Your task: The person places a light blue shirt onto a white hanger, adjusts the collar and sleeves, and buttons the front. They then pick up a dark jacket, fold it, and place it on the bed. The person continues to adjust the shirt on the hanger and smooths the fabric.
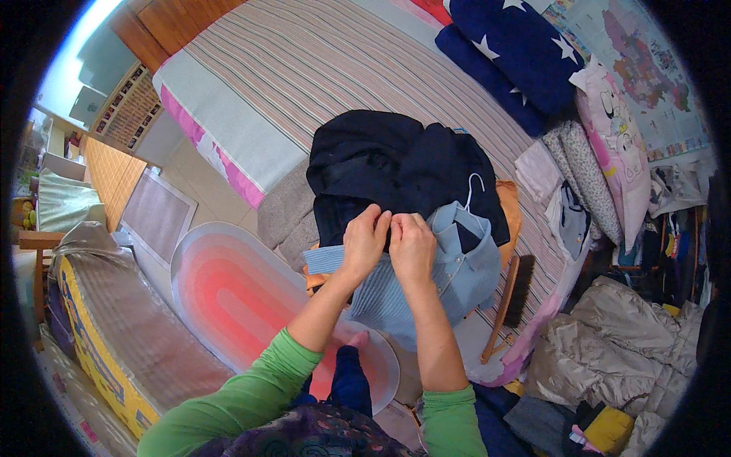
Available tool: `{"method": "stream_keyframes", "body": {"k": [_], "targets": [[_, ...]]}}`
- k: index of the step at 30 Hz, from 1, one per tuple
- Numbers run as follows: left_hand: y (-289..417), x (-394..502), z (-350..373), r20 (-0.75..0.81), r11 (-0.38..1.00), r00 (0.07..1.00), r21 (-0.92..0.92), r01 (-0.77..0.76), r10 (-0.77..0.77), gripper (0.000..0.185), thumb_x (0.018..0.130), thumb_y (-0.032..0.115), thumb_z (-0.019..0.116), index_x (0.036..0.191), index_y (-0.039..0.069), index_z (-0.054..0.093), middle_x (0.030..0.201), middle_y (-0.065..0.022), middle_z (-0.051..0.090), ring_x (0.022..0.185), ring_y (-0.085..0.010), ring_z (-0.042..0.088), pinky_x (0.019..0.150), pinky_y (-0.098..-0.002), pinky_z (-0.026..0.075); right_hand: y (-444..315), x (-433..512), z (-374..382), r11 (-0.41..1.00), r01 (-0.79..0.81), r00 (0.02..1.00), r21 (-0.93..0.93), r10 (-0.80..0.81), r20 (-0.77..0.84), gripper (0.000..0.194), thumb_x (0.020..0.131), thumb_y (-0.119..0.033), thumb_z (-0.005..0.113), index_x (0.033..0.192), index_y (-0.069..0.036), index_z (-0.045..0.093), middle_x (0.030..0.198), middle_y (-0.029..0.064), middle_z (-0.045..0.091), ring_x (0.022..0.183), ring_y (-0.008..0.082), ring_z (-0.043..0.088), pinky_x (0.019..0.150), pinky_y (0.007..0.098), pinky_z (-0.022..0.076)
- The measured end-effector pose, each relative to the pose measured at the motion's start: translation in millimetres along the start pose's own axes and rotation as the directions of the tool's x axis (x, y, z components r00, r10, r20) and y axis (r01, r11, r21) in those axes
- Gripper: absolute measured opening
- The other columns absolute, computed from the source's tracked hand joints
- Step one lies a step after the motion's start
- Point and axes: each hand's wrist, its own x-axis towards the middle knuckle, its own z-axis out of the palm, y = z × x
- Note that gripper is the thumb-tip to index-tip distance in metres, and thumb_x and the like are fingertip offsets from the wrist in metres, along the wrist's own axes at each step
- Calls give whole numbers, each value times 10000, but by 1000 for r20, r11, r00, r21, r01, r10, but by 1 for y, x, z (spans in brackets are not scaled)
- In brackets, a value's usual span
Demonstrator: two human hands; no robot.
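Note:
My left hand (365, 239) and my right hand (412, 240) meet side by side over the lower edge of a black garment (371, 151), fingertips pinched on dark fabric. The black garment lies heaped on the bed. Under and beside my right hand is a light blue ribbed collared shirt (468, 274), one sleeve stretching left beneath my left wrist. A white hanger (475, 191) sticks up from the shirt's collar. Orange cloth (510, 211) shows from under both garments. What exactly lies between my fingertips is hidden.
A wooden-handled brush (511, 297) lies right of the shirt on the striped bed cover (320, 68). A navy star-patterned blanket (508, 51) and a pink cartoon pillow (614, 154) are at upper right. An oval pink rug (228, 285) covers floor at left; a beige jacket (605, 343) lies at right.

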Motion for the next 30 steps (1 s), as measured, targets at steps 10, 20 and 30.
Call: {"method": "stream_keyframes", "body": {"k": [10, 20, 30], "targets": [[10, -6, -19, 6, 971, 996, 223, -86, 87, 207, 790, 167, 551, 654, 27, 484, 627, -167, 547, 590, -359, 546, 493, -419, 402, -1, -7, 0, 999, -24, 999, 30, 25, -24, 32, 740, -40, 574, 739, -15, 553, 683, 116, 549, 584, 279, 547, 520, 368, 437], [-2, -7, -19, 60, 977, 998, -212, 23, -11, 315, 813, 147, 559, 574, 7, 409, 467, -87, 395, 447, -159, 482, 420, -335, 329, 1, 1, -6, 990, -38, 997, 138, 47, -57, 51, 734, -43, 607, 744, -3, 576, 667, 92, 568, 536, 193, 549, 504, 303, 441], [14, -20, -3, 208, 768, 931, -527, 364, -298, 258, 901, 228, 461, 709, 59, 424, 557, 5, 435, 357, -94, 444, 309, -217, 322, 2, 5, -2, 905, -261, 965, 337, 238, 109, 91, 772, -83, 603, 792, 5, 605, 669, 70, 619, 562, 108, 567, 519, 250, 452]]}}
